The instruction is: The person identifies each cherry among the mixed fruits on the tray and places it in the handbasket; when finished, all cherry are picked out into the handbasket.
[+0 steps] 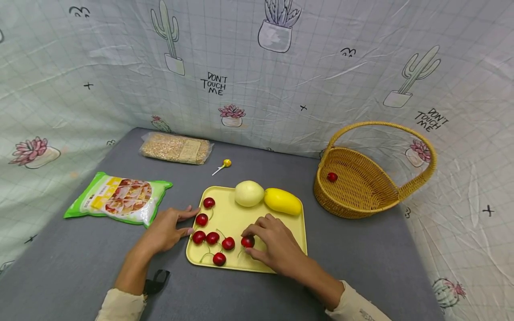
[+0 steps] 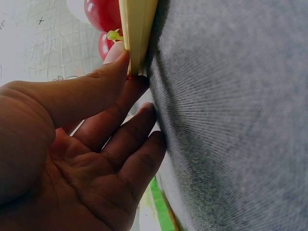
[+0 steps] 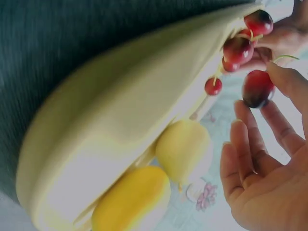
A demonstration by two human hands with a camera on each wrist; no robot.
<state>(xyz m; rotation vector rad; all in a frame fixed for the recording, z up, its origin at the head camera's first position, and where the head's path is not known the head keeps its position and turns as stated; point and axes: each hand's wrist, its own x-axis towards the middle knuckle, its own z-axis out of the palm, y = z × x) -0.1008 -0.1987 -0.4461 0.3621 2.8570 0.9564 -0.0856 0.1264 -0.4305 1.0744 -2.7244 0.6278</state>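
Between the thumb and fingers of my right hand [image 1: 277, 245] is a red cherry [image 3: 258, 88] with a dark underside, pinched above the yellow tray [image 1: 225, 200]. My left hand [image 1: 164, 229] rests at the tray's left rim. Its thumb and index finger touch the edge, and its fingers are fairly straight, as the left wrist view shows. Several cherries [image 1: 212, 238] with stems lie on the left part of the tray. Along its far side are a pale yellow round fruit [image 1: 249, 193] and a bright yellow oblong fruit [image 1: 283, 201].
A wicker basket [image 1: 349, 207] with a tall handle stands right of the tray, one cherry [image 1: 332, 177] inside. Left lies a green-and-white food bag [image 1: 120, 198]. Farther back are a clear bag of grain [image 1: 174, 147] and a lollipop [image 1: 226, 163]. A black strap [image 1: 157, 281] shows beside the left wrist.
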